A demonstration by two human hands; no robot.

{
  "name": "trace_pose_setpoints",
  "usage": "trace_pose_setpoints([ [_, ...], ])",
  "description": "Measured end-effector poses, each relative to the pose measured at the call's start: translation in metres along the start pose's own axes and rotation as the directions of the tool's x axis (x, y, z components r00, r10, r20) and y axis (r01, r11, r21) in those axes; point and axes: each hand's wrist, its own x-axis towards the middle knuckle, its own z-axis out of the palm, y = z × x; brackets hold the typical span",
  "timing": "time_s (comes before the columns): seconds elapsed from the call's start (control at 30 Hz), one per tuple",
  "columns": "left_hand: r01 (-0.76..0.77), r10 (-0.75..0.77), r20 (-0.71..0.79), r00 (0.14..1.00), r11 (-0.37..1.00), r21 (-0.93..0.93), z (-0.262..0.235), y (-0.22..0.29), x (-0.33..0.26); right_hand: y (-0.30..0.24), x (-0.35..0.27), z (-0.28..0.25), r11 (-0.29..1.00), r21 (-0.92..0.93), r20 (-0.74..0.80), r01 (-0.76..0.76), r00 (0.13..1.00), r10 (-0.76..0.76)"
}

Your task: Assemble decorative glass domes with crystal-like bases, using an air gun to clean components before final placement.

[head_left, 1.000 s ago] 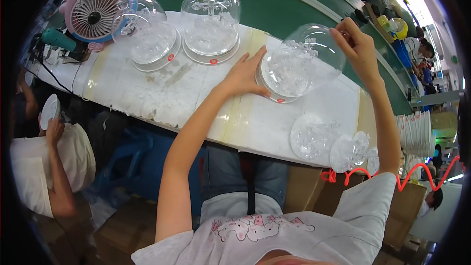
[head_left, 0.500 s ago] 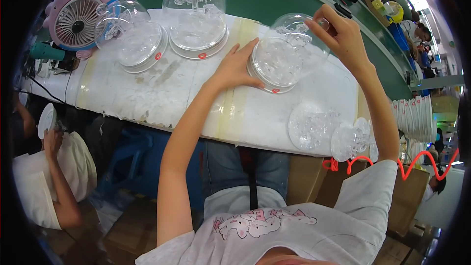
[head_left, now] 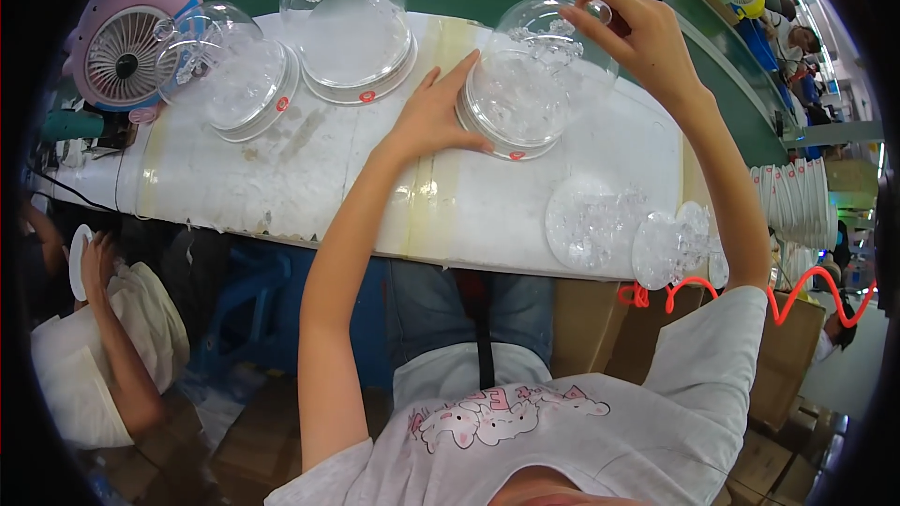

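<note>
A clear plastic dome (head_left: 525, 84) with a round base stands toward the right part of the white table, its knob end leaning to the far right. My left hand (head_left: 433, 120) cups the base's left side, thumb and fingers spread around the rim. With bent fingers, my right hand (head_left: 647, 42) pinches the round knob at the dome's top. Clear branching pieces show through its wall. To the left stand a second clear dome (head_left: 342, 19) and a tilted third clear dome (head_left: 220, 75), each on a round base with a small red mark.
Clear discs with small parts, one a flat disc (head_left: 577, 225), lie near the table's right front edge. A pink fan (head_left: 127, 56) stands far left. White rings (head_left: 797, 201) are stacked at right, above a red coiled hose (head_left: 825, 281). A co-worker's hand (head_left: 97, 267) holds a white disc.
My view has shifted slightly, so the table and domes sit a little higher and further left. Both hands keep their hold on the same dome. The co-worker's white disc has turned more edge-on.
</note>
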Motion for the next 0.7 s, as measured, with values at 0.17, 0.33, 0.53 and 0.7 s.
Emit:
trace_pose_setpoints([
  [0.17,-0.016,0.016,-0.004,1.000,1.000,0.003,-0.001,0.000,0.000,0.005,-0.007,0.003,0.998,0.016,-0.046,0.066,0.997,-0.066],
  [0.33,-0.027,0.027,0.003,1.000,1.000,0.014,0.000,-0.001,0.001,0.004,-0.012,0.004,0.998,0.020,-0.084,0.052,0.995,-0.051],
  [0.53,-0.005,0.005,-0.003,1.000,1.000,0.001,0.001,-0.003,0.000,-0.005,-0.003,0.003,0.994,-0.090,-0.036,-0.060,0.998,0.057],
  [0.7,-0.021,0.021,-0.020,1.000,1.000,0.002,0.001,-0.002,0.000,0.005,-0.005,0.001,0.998,0.033,-0.013,-0.048,0.999,0.048],
])
